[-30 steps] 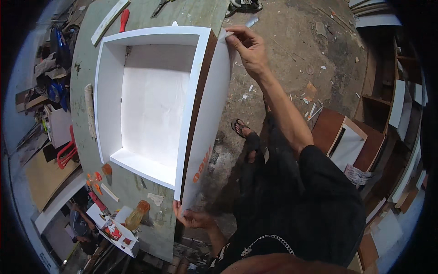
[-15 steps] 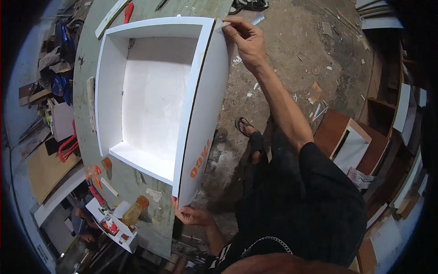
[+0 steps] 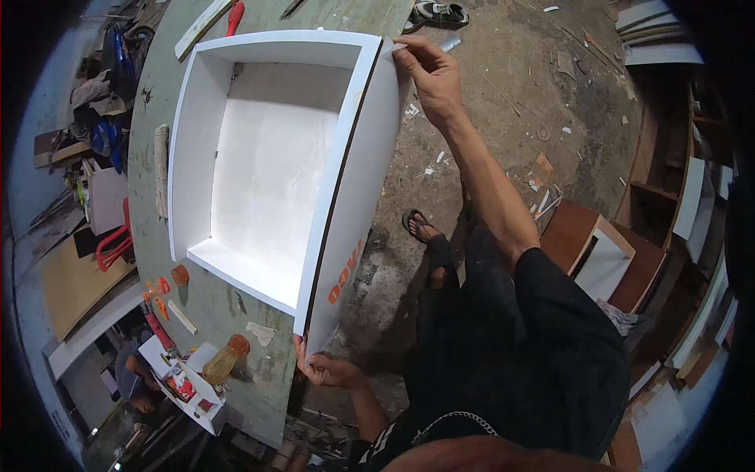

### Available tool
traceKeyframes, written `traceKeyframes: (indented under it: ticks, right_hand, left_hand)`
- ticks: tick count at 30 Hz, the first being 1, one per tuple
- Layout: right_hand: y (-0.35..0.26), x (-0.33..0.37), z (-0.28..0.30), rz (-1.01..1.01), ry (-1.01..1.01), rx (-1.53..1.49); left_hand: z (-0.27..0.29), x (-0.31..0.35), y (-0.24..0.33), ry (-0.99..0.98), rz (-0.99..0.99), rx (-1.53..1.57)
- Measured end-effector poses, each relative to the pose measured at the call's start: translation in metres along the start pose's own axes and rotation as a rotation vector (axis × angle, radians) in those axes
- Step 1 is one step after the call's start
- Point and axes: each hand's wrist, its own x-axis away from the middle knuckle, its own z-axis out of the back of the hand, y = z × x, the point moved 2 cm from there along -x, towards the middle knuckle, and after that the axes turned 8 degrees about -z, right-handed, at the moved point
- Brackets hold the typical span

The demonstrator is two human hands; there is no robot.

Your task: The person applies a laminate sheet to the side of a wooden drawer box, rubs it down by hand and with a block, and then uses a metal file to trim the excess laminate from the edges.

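Observation:
A white open box, like a drawer [image 3: 334, 189], lies on the green worktable with its inside facing up. Along its right side runs a bowed white sheet [image 3: 377, 157] with orange lettering; a thin dark line separates the two. My right hand [image 3: 431, 75] pinches the sheet's far corner between thumb and fingers. At the near end, my left hand [image 3: 326, 368] grips the sheet's other corner, its fingertips by the corner of the box. Part of the left fingers is hidden behind the sheet.
On the worktable [image 3: 259, 385] are a red-handled tool [image 3: 235, 17], a brush-like bundle [image 3: 224, 362], a white tray of small items [image 3: 208, 421] and a wood strip [image 3: 182, 317]. Wooden cabinets [image 3: 653, 197] stand right; scraps litter the floor. A person [image 3: 134, 374] shows at lower left.
The view has shifted slightly, showing more of a shoe at the top. Both hands keep their grip on the sheet's ends, and the box stays between the same edges.

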Motion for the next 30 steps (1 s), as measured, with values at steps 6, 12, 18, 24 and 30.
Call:
traceKeyframes:
  ticks: [6,12,18,24,30]
  right_hand:
    - [0.005,-0.002,0.003,-0.034,-0.001,-0.021]
    - [0.002,-0.002,0.000,-0.024,0.004,-0.014]
    - [0.007,-0.003,0.002,0.013,0.012,-0.007]
    - [0.010,-0.003,0.002,0.005,0.015,-0.004]
    - [0.010,-0.004,0.000,0.016,0.009,-0.018]
  left_hand:
    - [0.005,0.002,-0.007,-0.019,0.026,-0.043]
    - [0.005,0.002,-0.011,-0.020,0.040,-0.013]
    - [0.005,0.001,-0.013,-0.049,0.009,0.022]
    - [0.005,0.001,-0.011,-0.035,-0.019,0.004]
    - [0.005,0.000,-0.009,-0.042,-0.074,-0.050]
